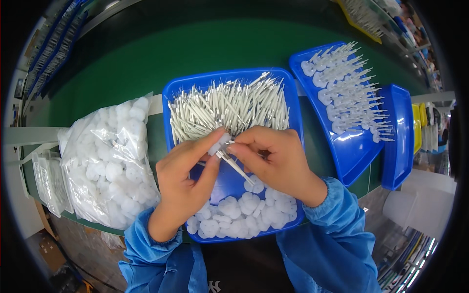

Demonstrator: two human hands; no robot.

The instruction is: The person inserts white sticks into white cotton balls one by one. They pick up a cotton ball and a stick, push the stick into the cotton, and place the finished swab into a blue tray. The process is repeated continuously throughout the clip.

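A small white cap (216, 145) is being pinched by the left hand (188, 178); a thin white stick (235, 167) is being gripped by the right hand (273, 156) and pressed into it, above a blue tray (171, 97). Loose sticks (229, 105) and caps (239, 217) are being kept inside. A clear bag of caps (110, 163) is lying left on the green counter (146, 63); finished pieces (347, 95) are resting in another tray (351, 156) on the right.

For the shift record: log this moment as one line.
left hand: holds white cap | right hand: holds thin stick | over: blue tray
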